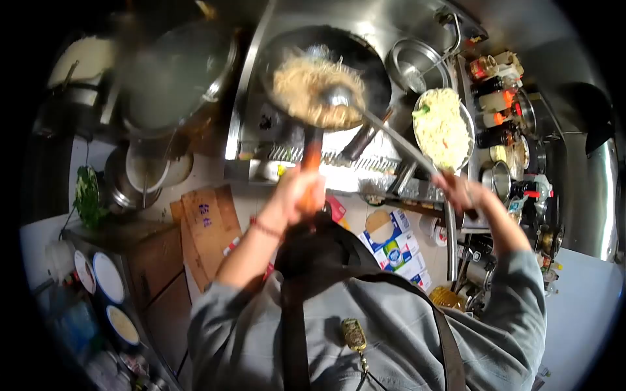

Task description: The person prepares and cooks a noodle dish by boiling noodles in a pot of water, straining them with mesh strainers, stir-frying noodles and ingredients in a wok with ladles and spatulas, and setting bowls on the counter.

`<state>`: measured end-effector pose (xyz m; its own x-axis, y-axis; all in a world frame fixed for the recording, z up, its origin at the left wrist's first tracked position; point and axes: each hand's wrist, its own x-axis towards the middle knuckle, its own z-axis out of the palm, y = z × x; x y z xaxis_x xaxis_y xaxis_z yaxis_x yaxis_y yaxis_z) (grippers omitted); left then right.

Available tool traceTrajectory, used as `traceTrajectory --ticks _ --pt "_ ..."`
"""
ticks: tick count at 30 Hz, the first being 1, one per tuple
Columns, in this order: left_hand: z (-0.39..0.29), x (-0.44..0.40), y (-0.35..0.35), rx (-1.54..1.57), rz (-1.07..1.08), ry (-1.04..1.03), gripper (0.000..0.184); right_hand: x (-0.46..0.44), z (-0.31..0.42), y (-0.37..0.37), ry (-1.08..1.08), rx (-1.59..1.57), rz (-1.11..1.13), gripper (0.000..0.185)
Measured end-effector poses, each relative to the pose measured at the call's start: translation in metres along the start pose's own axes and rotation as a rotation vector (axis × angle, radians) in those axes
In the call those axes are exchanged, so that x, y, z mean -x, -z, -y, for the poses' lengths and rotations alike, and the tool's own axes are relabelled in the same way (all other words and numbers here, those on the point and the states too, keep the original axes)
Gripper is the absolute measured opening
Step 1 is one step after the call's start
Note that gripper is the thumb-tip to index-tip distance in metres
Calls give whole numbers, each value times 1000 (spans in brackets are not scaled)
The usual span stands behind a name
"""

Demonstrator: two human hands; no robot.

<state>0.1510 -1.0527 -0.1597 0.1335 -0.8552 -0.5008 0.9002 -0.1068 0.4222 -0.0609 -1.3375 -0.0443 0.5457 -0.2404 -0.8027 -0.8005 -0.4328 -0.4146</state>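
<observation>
My left hand (297, 199) is wrapped round the orange-brown handle (312, 153) of a dark wok (357, 52) on the stove. Browned noodles (306, 81) fill the wok's near side, blurred by motion. In my right hand (460, 191) is the long handle of a metal ladle (337, 96). Its bowl rests among or just above the noodles; I cannot tell which. A plate of pale noodles (443, 130) with bits of green and orange stands right of the wok, close to the ladle's shaft.
A large steaming pot (173, 85) sits left of the wok. Metal bowls (417, 62) stand at the back right, near a tap (454, 32). Sauce bottles (495, 101) line the right shelf. Flattened cardboard (212, 225) lies on the floor at left. White bowls (109, 277) stand at lower left.
</observation>
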Motion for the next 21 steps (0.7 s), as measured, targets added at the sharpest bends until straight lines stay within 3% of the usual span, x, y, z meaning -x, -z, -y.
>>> traceTrajectory --ticks 1,2,3,5,7,9,10,11,12,13,14,15,16,19,21 --pt "-6 -22 1 -2 -1 5 15 -28 10 8 -62 85 -57 40" --pt "0 -29 10 6 17 -41 15 -57 11 17 -17 221 -139 40" --pt "0 -32 22 0 39 -88 15 -60 31 17 91 164 -310 35" --pt "17 13 24 9 16 -78 7 -73 -16 34 712 422 -659 33" --pt "25 43 18 59 -89 -11 9 -1 8 38 466 450 -564 39" --pt "6 32 3 61 22 -41 9 38 5 22 291 -78 -480 38" --pt "-2 7 11 99 59 -21 9 48 15 15 189 -128 -448 37" --pt "-19 -3 -13 115 -71 -54 10 36 1 7 194 -100 -510 40" --pt "-21 -18 -10 98 -51 -52 9 22 12 -4 149 -53 -542 37" --pt "-24 -36 -2 81 -25 -62 9 -4 18 -15 97 -256 -463 40" --pt "-26 -50 3 41 -40 -56 9 -18 49 -32 10 -291 -510 40" --pt "-23 -59 10 13 -69 -47 9 -31 76 -45 -129 -315 -393 42" --pt "-20 -63 17 -17 -72 -43 10 -33 64 -50 -135 -311 -391 42" --pt "-20 -47 20 -10 -44 -77 13 -56 14 -98 500 166 -580 41" --pt "-14 -4 11 3 -64 -33 14 7 -6 -81 432 137 -505 39"
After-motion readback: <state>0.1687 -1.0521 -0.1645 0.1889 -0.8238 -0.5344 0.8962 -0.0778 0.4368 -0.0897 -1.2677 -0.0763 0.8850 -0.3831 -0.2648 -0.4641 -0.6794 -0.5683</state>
